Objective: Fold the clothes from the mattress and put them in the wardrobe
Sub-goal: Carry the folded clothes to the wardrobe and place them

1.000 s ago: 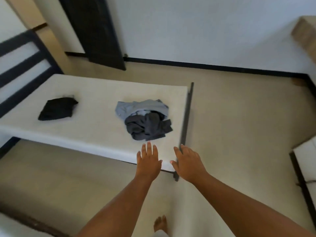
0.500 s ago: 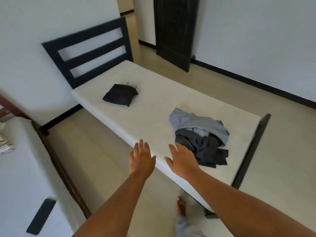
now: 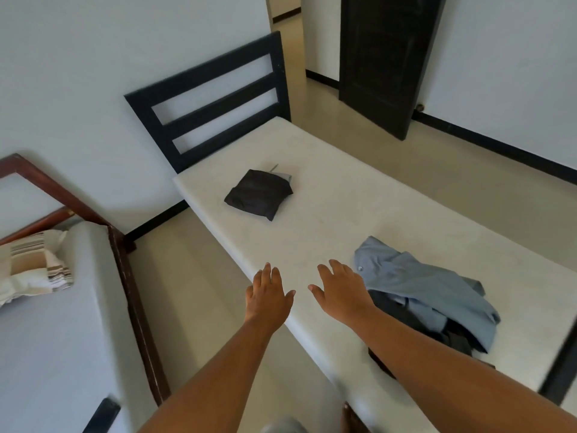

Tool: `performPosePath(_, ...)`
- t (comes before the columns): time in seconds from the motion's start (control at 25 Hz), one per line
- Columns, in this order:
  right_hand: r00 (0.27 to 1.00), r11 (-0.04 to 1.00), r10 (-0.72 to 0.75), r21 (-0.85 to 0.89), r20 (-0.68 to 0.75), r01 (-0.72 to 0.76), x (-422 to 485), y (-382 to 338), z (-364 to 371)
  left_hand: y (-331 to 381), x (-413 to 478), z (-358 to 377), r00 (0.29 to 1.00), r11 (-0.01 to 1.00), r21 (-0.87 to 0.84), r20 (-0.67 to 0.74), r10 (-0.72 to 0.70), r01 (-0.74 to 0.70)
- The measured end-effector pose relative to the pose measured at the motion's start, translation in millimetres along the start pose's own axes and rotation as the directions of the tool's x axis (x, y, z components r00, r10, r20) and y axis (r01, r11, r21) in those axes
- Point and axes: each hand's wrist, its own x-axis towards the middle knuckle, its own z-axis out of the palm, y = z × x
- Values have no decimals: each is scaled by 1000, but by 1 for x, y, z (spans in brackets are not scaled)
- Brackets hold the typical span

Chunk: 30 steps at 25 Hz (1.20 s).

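A white mattress (image 3: 327,232) lies on a black bed frame. On it sits a crumpled pile: a light blue shirt (image 3: 427,285) over a dark grey garment (image 3: 456,339). Farther toward the headboard rests a folded black garment (image 3: 257,193) with a grey piece showing beneath it. My left hand (image 3: 268,295) hovers over the mattress's near edge, fingers spread, holding nothing. My right hand (image 3: 340,285) is spread over the mattress just left of the blue shirt, also holding nothing; my forearm covers part of the pile.
A black slatted headboard (image 3: 212,95) stands against the wall. A second bed with a brown frame (image 3: 125,264) and a striped pillow (image 3: 34,264) is at the left. A dark door (image 3: 384,57) stands open at the back. Beige floor lies between the beds.
The view has swung and closed in on the bed; I now stand beside the mattress. Both hands have advanced over its near edge, the right one nearing the blue shirt.
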Motion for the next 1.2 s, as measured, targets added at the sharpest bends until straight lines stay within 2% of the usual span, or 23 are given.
performPosePath(0.2, 1000, 999, -29, -28, 9, 29, 107, -10, -23, -13, 93, -28, 999, 998, -43, 28, -40, 41)
performPosePath(0.4, 999, 999, 28, -39, 35, -27, 251, -25, -28, -54, 245, -46, 992, 981, -155, 77, -103, 114)
performPosePath(0.56, 977, 984, 174, 18, 125, -177, 404, -40, -11, -102, 406, -38, 966, 930, -289, 188, -177, 227)
performPosePath(0.64, 956, 972, 230, 15, 182, -236, 472, -50, 2, -122, 478, -26, 934, 865, -378, 262, -243, 331)
performPosePath(0.76, 946, 971, 233, -12, 226, -237, 578, -59, 33, -140, 581, 9, 831, 664, -511, 434, -349, 546)
performPosePath(0.8, 947, 973, 226, -13, 228, -229, 611, -60, 43, -143, 609, 18, 771, 539, -554, 493, -403, 635)
performPosePath(0.88, 950, 981, 193, -35, 244, -190, 678, -57, 72, -149, 657, 40, 632, 218, -617, 604, -484, 756)
performPosePath(0.96, 955, 986, 164, -73, 247, -151, 738, -48, 98, -153, 692, 60, 540, -9, -634, 666, -515, 773)
performPosePath(1.04, 958, 986, 148, -111, 247, -124, 784, -35, 117, -157, 713, 73, 471, -106, -616, 692, -547, 781)
performPosePath(1.2, 937, 982, 158, -153, 312, -114, 855, -15, 158, -171, 733, 102, 289, -207, -513, 723, -628, 833)
